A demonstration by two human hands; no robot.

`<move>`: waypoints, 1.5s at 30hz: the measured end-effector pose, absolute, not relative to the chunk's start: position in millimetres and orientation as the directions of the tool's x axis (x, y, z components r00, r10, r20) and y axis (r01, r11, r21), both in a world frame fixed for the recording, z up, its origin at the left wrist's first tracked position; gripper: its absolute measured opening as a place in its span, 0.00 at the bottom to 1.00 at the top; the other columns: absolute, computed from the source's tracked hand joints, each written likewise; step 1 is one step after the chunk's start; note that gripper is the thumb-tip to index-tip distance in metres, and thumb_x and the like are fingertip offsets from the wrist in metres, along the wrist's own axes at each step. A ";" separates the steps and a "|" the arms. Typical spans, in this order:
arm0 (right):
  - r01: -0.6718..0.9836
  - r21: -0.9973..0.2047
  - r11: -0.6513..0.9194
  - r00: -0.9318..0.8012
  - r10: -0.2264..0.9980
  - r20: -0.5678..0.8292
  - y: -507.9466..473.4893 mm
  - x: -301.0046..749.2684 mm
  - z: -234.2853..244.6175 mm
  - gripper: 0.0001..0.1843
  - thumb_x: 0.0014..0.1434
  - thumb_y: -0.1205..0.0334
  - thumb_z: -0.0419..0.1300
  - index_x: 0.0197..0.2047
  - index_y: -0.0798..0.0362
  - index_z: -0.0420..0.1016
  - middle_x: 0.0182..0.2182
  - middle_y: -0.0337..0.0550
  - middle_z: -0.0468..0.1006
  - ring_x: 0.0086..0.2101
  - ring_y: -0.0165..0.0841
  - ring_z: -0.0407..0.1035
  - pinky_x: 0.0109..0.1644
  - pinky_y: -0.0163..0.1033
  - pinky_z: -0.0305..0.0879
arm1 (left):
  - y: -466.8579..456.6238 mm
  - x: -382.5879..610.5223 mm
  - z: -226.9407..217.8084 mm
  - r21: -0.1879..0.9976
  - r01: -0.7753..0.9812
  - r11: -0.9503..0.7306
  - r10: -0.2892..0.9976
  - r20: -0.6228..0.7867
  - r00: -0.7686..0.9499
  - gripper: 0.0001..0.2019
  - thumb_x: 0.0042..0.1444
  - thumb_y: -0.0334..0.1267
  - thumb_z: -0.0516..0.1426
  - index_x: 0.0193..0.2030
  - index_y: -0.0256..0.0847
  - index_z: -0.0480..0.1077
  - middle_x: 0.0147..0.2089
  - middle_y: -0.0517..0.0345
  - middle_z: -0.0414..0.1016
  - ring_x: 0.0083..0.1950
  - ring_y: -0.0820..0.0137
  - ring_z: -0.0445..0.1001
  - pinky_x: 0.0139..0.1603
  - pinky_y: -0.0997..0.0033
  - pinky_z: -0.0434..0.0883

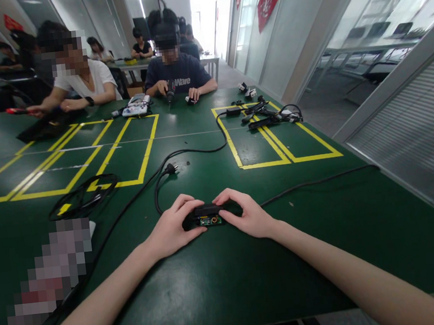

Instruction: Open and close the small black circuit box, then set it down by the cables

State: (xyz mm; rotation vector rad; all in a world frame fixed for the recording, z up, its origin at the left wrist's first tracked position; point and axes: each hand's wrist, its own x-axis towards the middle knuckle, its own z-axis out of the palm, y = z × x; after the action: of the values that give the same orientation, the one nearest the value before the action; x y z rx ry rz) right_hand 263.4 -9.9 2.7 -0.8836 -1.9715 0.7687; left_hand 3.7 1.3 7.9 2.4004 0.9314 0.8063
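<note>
Near the front of the green table, a black power adapter [208, 211] lies between both my hands, its near side open. Inside, a green circuit board [207, 220] with a coil shows. My left hand [175, 224] is closed around the adapter's left end, thumb low at the board's edge. At the right end, my right hand [245, 212] grips the casing between thumb and fingers. A black plug [171, 169] lies beyond my left hand, its cord curving back behind that hand. Another black cord [319, 178] runs off to the right from behind my right hand.
To my left lie a coiled cable [83, 197] and a blurred flat item [54, 275]. Yellow tape [264, 165] marks rectangles on the table [291, 279]. Tangled cords and adapters [262, 116] lie at the far right. Across the table a person [177, 76] holds a drill; another person [92, 82] sits left.
</note>
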 end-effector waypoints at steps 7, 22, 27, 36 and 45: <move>0.307 -0.701 0.644 -0.484 0.740 0.467 -11.0 263.9 3.1 0.07 0.62 0.69 0.63 0.42 0.50 0.70 0.40 0.44 0.75 0.43 0.38 0.75 0.46 0.43 0.72 | 0.3 5.3 10.2 0.562 0.444 -0.698 0.690 0.361 0.628 0.15 0.59 0.33 0.66 0.53 0.45 0.74 0.53 0.52 0.74 0.51 0.63 0.79 0.50 0.65 0.78; 0.587 -0.292 0.756 -0.625 0.651 0.430 -9.6 260.9 -0.1 0.17 0.69 0.58 0.63 0.57 0.56 0.74 0.45 0.51 0.83 0.43 0.42 0.71 0.46 0.47 0.62 | 1.6 7.8 14.4 0.472 0.520 -0.712 0.684 0.299 0.665 0.12 0.70 0.43 0.57 0.54 0.40 0.72 0.49 0.49 0.82 0.48 0.59 0.79 0.51 0.57 0.75; 0.572 -0.268 0.775 -0.654 0.628 0.422 -10.5 260.6 1.8 0.16 0.72 0.55 0.60 0.57 0.57 0.74 0.42 0.50 0.83 0.41 0.42 0.71 0.46 0.47 0.61 | 3.4 8.6 14.7 0.381 0.512 -0.770 0.628 0.314 0.712 0.14 0.69 0.43 0.59 0.57 0.41 0.72 0.50 0.49 0.82 0.48 0.58 0.78 0.49 0.58 0.73; 0.548 -0.279 0.788 -0.663 0.613 0.429 -13.5 260.1 6.8 0.17 0.71 0.52 0.61 0.52 0.58 0.75 0.38 0.49 0.81 0.38 0.41 0.69 0.43 0.46 0.60 | 0.3 8.0 17.5 0.299 0.521 -0.800 0.598 0.314 0.738 0.16 0.70 0.47 0.58 0.55 0.39 0.75 0.41 0.51 0.82 0.40 0.61 0.78 0.41 0.62 0.69; 0.569 -0.234 0.789 -0.669 0.609 0.425 -17.6 259.9 7.7 0.17 0.74 0.50 0.57 0.53 0.56 0.76 0.37 0.48 0.81 0.37 0.40 0.69 0.41 0.46 0.60 | 1.1 10.1 17.4 0.268 0.474 -0.838 0.545 0.388 0.744 0.17 0.71 0.50 0.56 0.52 0.39 0.76 0.40 0.50 0.82 0.39 0.62 0.78 0.41 0.62 0.69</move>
State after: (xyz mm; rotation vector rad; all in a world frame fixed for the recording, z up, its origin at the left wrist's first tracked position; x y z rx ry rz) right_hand 259.9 -17.6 7.7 -0.8794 -2.4881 0.1114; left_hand 10.1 1.1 17.4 2.7897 0.8208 0.6920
